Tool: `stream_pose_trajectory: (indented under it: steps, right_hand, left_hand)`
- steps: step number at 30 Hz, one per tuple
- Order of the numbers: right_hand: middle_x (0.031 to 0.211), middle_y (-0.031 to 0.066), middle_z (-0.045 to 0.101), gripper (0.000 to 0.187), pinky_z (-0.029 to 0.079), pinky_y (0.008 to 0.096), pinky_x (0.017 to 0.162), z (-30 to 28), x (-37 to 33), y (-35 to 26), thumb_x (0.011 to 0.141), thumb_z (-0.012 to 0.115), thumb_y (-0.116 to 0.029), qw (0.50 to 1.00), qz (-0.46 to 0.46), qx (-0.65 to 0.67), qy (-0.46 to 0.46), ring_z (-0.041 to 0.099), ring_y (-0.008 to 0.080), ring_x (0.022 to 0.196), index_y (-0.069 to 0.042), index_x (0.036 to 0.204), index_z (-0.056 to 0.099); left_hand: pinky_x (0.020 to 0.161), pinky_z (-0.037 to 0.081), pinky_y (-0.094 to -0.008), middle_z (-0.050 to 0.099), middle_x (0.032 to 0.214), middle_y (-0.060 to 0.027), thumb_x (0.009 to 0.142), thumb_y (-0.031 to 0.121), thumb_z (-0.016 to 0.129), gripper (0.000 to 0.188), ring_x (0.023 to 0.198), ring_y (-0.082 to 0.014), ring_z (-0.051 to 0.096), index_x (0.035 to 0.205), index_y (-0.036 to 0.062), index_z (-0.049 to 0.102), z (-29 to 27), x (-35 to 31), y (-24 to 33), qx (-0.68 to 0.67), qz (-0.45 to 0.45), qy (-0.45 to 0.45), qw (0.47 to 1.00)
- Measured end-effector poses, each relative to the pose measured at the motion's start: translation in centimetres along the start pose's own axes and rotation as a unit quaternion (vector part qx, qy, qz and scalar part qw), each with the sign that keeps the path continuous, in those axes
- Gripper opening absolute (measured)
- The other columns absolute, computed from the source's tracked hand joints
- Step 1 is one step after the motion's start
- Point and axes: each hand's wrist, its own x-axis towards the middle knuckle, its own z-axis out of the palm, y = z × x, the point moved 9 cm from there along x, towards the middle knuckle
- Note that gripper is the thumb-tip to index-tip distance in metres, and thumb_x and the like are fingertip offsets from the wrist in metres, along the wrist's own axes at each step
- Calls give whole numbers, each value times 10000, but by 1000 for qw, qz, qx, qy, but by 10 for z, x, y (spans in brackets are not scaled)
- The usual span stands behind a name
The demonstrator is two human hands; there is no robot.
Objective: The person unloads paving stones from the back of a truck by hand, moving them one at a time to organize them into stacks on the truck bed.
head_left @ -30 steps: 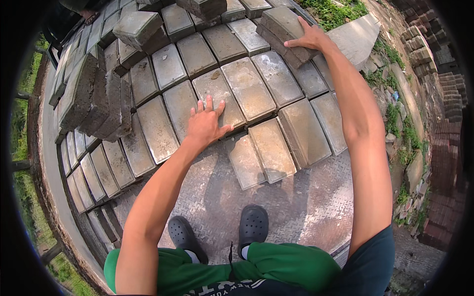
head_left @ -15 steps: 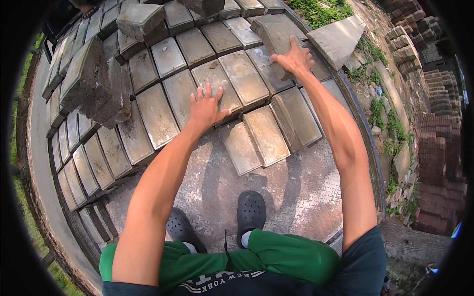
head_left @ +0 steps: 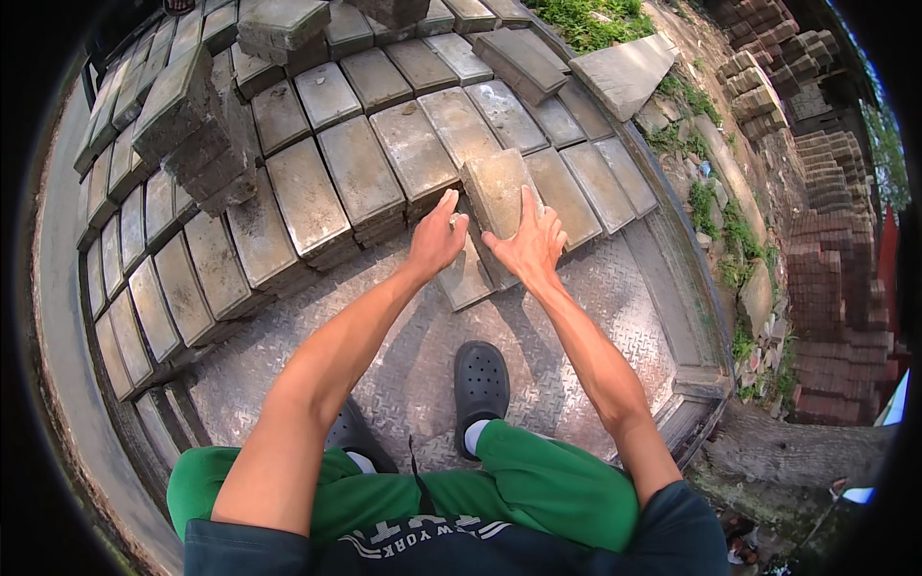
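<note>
White printed lettering (head_left: 415, 541) stands on the front of the person's dark shirt (head_left: 567, 552), at the lower edge of the view. One line of small capitals curves beside larger, partly visible characters (head_left: 389, 530), flanked by white stripes (head_left: 495, 529).

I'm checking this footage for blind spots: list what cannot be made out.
Head view:
- Underside of the block under the right hand: hidden by its top.
- Part of the left clog: behind the left forearm.
- Topmost raised block: cut off by the upper edge.
</note>
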Motion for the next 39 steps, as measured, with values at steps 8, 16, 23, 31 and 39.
stream_pose_trajectory:
  steps: [8,16,23,31,39]
  right_hand:
    - [1513,340,271,944,222,593,1137,38,-37,12,758,787,-353,984,-125,-60,116,253,469,1421,-70,1524,313]
    - [1459,367,290,928,267,594,1087,29,-33,34,727,797,-263,987,-135,50,78,298,508,1360,-140,1520,329]
    - [1530,400,140,873,155,626,1150,40,-84,51,858,701,-251,987,-139,32,68,142,528,1446,31,1528,219]
    - [1533,434,103,941,102,650,1167,60,-75,84,922,656,-373,990,-113,33,72,75,554,1463,184,1470,131]
    - [1503,357,302,879,176,690,1126,53,-70,78,872,714,-382,966,-202,-27,161,267,526,1425,84,1436,227]
  left_hand:
    - [934,496,-343,659,1201,-236,942,436,635,885,1119,-242,636,1506,-118,237,71,-9,-5,-186,-170,-85,964]
    - [1108,390,-385,481,1391,-362,862,441,685,912,1346,-398,471,1430,-180,333,76,-14,12,-152,-226,-41,961]
    - [1209,217,-365,124,1591,-335,917,472,628,913,1496,-399,177,1458,-174,276,95,-41,6,-94,-194,-41,976]
    - [1220,107,-492,103,1602,-324,870,504,693,991,1506,-438,93,1482,-145,259,96,-22,17,-57,-106,-91,989]
    - [1200,226,-435,126,1602,-314,861,423,740,870,1500,-403,161,1435,-126,387,91,-19,17,-70,-126,-106,984]
